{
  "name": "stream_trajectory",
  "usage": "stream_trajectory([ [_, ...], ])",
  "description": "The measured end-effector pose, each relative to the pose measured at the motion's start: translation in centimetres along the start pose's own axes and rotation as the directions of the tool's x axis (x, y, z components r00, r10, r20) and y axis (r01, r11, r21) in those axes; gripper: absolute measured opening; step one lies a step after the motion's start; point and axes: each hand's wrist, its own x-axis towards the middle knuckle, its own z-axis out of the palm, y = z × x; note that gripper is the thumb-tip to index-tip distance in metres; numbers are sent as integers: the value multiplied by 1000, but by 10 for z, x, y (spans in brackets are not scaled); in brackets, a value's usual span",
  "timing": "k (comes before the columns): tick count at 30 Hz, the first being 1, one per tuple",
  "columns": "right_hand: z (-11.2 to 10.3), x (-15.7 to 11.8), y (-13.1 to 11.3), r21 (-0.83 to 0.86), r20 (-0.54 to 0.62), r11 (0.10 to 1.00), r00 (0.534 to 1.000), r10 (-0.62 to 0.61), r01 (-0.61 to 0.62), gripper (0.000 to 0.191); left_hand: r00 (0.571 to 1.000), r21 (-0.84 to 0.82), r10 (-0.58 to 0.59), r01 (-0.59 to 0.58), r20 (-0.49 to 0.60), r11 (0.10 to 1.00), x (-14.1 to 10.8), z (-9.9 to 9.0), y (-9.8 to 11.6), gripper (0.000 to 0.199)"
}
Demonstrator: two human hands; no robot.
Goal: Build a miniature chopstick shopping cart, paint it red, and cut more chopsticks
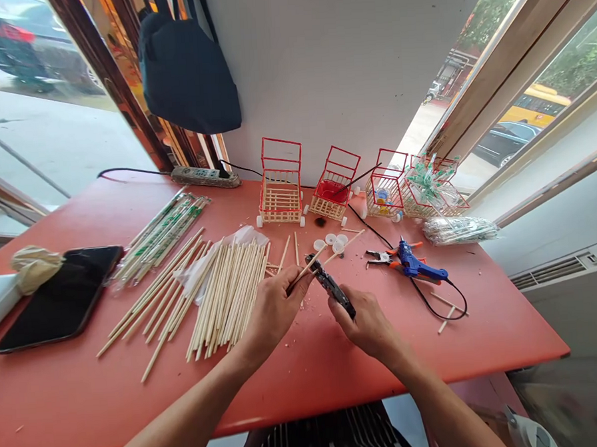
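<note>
My left hand (275,305) is closed around thin wooden sticks (348,241), whose ends point forward and to the right. My right hand (366,320) grips a black plier-like cutter (338,293). The head of the cutter meets the sticks just beyond my left fingertips; whether its jaws are closed on them I cannot tell. Left of my left hand lies a pile of loose wooden sticks (227,297), partly on a clear plastic wrapper. Small white caps (331,239) and wood crumbs lie beyond the cutter.
Several small red-and-wood stick carts (281,198) stand along the wall. A blue glue gun (418,264) and orange-handled pliers (379,257) lie right. Wrapped stick packs (166,234), a black tablet (59,299) and a power strip (206,176) occupy the left of the red table (297,390).
</note>
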Motion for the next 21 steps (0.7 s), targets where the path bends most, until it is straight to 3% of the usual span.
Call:
stream_trajectory([
  [12, 2, -8, 5, 69, -36, 997, 998, 42, -39, 35, 992, 55, 123, -123, 7, 991, -5, 0, 2, 38],
  [21, -9, -10, 8, 274, 174, 949, 978, 111, -157, 37, 990, 78, 139, -141, 25, 987, -6, 0, 0, 34],
])
